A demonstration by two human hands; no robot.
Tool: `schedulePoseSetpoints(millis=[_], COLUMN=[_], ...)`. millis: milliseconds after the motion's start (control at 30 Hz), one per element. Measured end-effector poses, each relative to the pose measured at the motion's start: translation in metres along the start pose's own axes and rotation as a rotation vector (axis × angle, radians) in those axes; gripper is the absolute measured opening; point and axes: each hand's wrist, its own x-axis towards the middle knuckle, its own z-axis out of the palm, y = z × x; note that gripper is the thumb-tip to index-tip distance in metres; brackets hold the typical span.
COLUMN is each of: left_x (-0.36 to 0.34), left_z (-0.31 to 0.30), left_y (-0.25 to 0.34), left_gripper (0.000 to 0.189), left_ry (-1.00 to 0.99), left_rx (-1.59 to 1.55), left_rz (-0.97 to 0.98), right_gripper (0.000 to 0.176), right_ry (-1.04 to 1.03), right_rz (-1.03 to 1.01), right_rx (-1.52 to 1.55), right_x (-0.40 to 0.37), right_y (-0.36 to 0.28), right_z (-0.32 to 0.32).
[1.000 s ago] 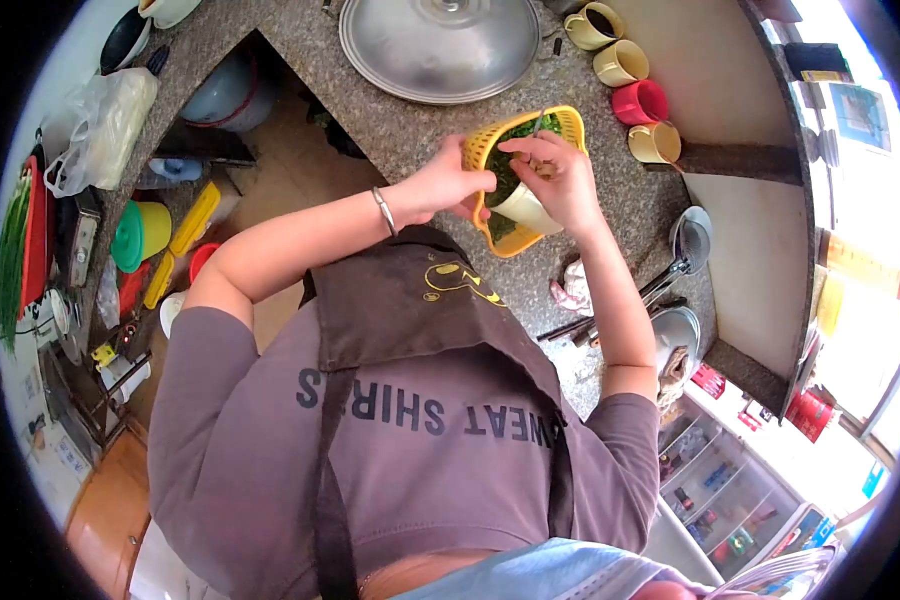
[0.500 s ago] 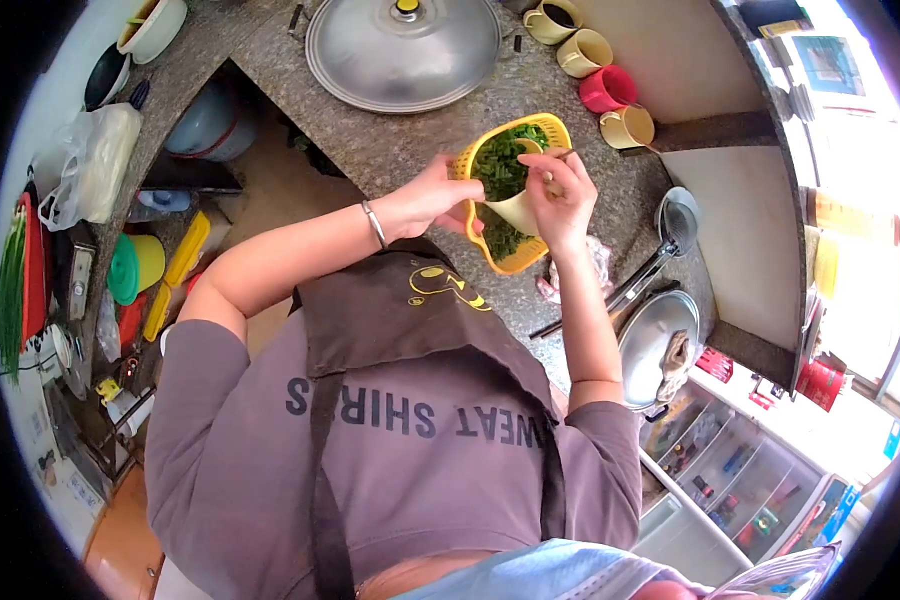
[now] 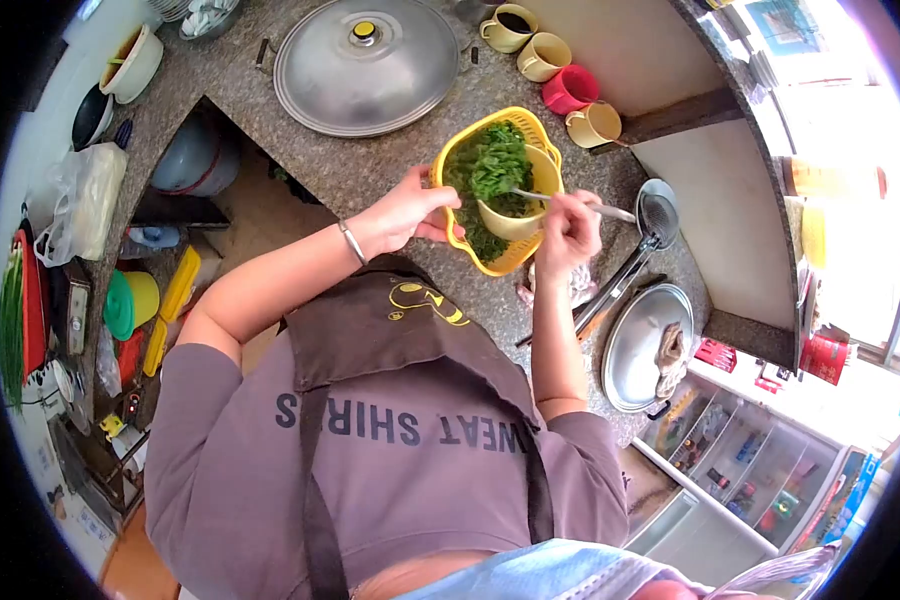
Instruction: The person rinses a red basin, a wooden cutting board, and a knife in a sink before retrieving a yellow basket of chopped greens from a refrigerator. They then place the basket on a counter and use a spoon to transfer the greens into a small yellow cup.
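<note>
Basket [image 3: 520, 117], yellow, qty 1, over counter [image 3: 390, 165]: prob. light, bit flexy; best held by rim. L hand [image 3: 417, 208]: closed on rim. R hand [image 3: 572, 228]: pinching spoon [image 3: 610, 211] by handle. Cup [image 3: 510, 226], in basket: prob. rigid; take by wall. Chopped greens [image 3: 500, 162]: prob. soft, damp.

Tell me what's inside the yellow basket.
The yellow basket holds chopped greens and a cream cup, with a metal utensil reaching greens at its mouth. Greens and cup cover the basket floor; the cup's inner bottom and utensil's tip are hidden.
</note>
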Motion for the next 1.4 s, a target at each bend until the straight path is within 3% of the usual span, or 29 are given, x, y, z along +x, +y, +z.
schedulePoseSetpoints(millis=[100, 267, 367, 433, 567, 700, 867, 967, 1067, 1167, 1300, 1400], left_x=[0.003, 0.003, 0.002, 0.007, 0.007, 0.006, 0.006, 0.006, 0.006, 0.008, 0.012, 0.015], left_z=[0.000, 0.008, 0.011, 0.011, 0.020, 0.031, 0.025, 0.025, 0.019, 0.026, 0.018, 0.023], left_y=[0.001, 0.005, 0.003, -0.003, -0.005, -0.008, -0.002, 0.003, 0.007, 0.006, 0.014, 0.015], left_gripper=[0.057, 0.046, 0.043, 0.057, 0.071, 0.074, 0.074, 0.076, 0.076, 0.075, 0.073, 0.066], left_ry=[-0.030, -0.113, -0.127, -0.064, -0.042, -0.006, -0.008, -0.017, -0.012, -0.003, -0.039, -0.059], left_rx=[-0.036, -0.066, -0.064, -0.087, -0.039, 0.017, 0.100, 0.141, 0.111, 0.121, -0.018, -0.024], left_rz=[-0.004, -0.019, 0.029, 0.062, 0.066, 0.096, 0.043, 0.027, 0.018, 0.093, 0.058, 0.048], right_gripper=[0.018, 0.020, 0.024, 0.030, 0.034, 0.038, 0.036, 0.036, 0.033, 0.033, 0.030, 0.032], right_ry=[0.208, 0.223, 0.107, -0.088, -0.401, -0.655, -0.550, -0.412, -0.077, -0.071, 0.231, 0.285], right_rz=[0.011, 0.028, 0.042, 0.087, -0.055, -0.250, -0.141, -0.150, 0.019, 0.024, 0.059, 0.095], right_rx=[0.266, 0.229, 0.125, -0.029, -0.461, -0.539, -0.263, -0.176, -0.019, 0.038, 0.270, 0.274], right_x=[0.001, 0.011, 0.033, 0.047, 0.070, 0.058, 0.044, 0.045, 0.032, 0.023, 0.029, 0.032], right_y=[-0.006, 0.009, -0.011, -0.017, -0.024, -0.005, -0.013, -0.011, 0.022, 0.027, 0.034, 0.036], right_z=[-0.015, -0.028, -0.043, -0.052, -0.032, -0.004, 0.014, 0.014, 0.002, 0.004, -0.013, -0.020])
